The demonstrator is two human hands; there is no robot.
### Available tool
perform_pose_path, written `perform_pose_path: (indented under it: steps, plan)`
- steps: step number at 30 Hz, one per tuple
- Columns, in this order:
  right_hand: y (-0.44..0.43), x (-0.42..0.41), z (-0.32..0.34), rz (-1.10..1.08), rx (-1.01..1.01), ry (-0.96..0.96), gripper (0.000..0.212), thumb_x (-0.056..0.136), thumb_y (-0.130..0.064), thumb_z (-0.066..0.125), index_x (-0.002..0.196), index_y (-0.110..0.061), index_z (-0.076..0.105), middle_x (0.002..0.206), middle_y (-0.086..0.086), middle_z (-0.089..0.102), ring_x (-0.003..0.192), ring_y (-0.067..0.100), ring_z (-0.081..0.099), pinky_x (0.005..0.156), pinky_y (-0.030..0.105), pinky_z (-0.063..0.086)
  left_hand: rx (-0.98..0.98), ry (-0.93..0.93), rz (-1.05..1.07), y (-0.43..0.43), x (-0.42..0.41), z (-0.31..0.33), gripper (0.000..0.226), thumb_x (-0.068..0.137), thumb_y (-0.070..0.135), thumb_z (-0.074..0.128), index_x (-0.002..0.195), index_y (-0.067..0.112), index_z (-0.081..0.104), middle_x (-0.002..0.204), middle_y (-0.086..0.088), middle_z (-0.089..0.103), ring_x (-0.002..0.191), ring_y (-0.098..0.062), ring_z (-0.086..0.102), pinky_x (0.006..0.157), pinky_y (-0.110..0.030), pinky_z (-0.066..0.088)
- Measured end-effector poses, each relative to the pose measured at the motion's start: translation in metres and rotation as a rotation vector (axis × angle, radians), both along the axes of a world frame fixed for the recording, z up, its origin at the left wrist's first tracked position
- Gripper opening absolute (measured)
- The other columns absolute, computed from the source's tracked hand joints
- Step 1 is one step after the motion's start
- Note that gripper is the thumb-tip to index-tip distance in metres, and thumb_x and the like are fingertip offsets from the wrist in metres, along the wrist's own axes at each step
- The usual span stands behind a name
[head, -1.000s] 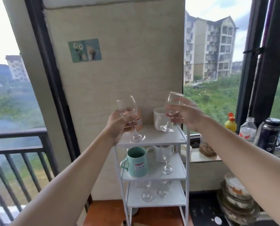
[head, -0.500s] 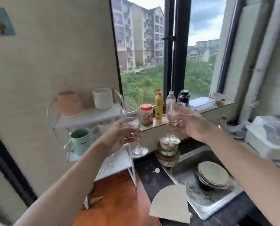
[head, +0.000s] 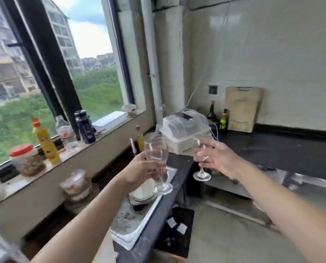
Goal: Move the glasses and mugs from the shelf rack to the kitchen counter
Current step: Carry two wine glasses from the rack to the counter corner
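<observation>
Each hand is carrying one glass. The left hand (head: 139,172) is closed around the bowl and stem of the left glass (head: 157,164), up in the air over the sink (head: 129,227). The right hand (head: 218,160) is wrapped around the right glass (head: 201,158), also in the air. This looks like the carrying step. Next, both glasses need to go down softly, standing up, on a bare part of the dark surface (head: 283,149) ahead.

Right glass (head: 202,158) bowl: partly hidden by the right hand (head: 218,158)
Sink (head: 128,223) dishes: behind the left hand (head: 141,170), blurred
Jar (head: 26,159) contents: unreadable
</observation>
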State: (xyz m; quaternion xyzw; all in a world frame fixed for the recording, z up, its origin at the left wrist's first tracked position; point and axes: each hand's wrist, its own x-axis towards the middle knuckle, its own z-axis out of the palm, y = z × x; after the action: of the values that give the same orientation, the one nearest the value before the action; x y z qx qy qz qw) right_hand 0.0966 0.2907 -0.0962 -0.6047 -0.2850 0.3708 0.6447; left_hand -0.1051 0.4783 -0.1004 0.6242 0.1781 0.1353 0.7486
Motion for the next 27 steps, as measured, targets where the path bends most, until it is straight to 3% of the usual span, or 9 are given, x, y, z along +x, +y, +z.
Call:
perform_pose_path:
  steps: [4, 9, 27]
  plan:
    - [-0.081, 0.093, -0.002, -0.149, -0.025, -0.022, 0.061, 0.065, -0.014, 0.079, 0.123, -0.02, 0.057, 0.116, 0.013, 0.068, 0.096, 0.031, 0.072, 0.08, 0.038, 0.056, 0.003, -0.002, -0.132, -0.053, 0.122, -0.004, 0.058, 0.067, 0.003, 0.073, 0.121, 0.012, 0.053, 0.093, -0.017, 0.071, 0.084, -0.032, 0.071, 0.078, -0.038, 0.057]
    - [-0.169, 0.184, -0.015, -0.328, -0.055, -0.022, 0.046, 0.08, -0.007, 0.074, 0.119, -0.024, 0.057, 0.112, 0.011, 0.071, 0.095, 0.029, 0.073, 0.087, 0.042, 0.056, -0.004, 0.023, -0.287, -0.125, 0.246, -0.016, 0.063, 0.065, 0.006, 0.075, 0.124, 0.01, 0.052, 0.097, -0.018, 0.066, 0.086, -0.032, 0.069, 0.083, -0.042, 0.056]
    - [-0.362, 0.473, -0.033, -0.889, -0.125, -0.021, 0.042, 0.078, -0.007, 0.075, 0.11, -0.027, 0.059, 0.11, 0.013, 0.071, 0.088, 0.026, 0.075, 0.08, 0.039, 0.056, 0.086, 0.061, -0.786, -0.268, 0.672, -0.039, 0.064, 0.063, 0.011, 0.079, 0.121, 0.016, 0.052, 0.097, -0.016, 0.07, 0.091, -0.031, 0.072, 0.077, -0.037, 0.057]
